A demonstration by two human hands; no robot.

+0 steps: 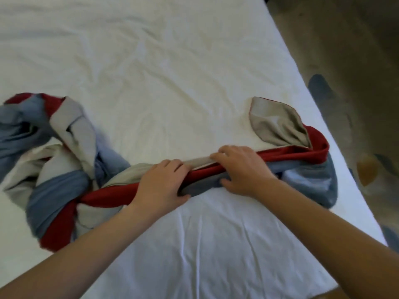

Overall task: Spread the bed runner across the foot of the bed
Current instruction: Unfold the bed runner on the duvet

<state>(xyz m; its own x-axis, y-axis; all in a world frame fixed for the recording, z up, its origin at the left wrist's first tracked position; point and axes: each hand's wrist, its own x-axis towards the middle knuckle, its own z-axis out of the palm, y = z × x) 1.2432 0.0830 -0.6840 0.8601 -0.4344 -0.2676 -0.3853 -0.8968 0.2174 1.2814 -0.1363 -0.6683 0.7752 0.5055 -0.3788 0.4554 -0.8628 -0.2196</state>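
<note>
The bed runner (287, 156), in red, blue and grey panels, lies bunched and twisted across the white bed (164, 72). Its left part is heaped in a crumpled pile, its right end reaches the bed's right edge with a grey corner flipped up. My left hand (162, 183) grips the twisted middle of the runner, fingers curled over it. My right hand (241, 167) grips the same band just to the right, fingers on the grey edge and thumb under the blue fold. Both forearms reach in from the bottom.
The wrinkled white sheet covers the bed in front of and behind the runner. The bed's right edge runs diagonally from top to lower right. Beyond it is a brown patterned carpet (356, 61) with blue and orange shapes.
</note>
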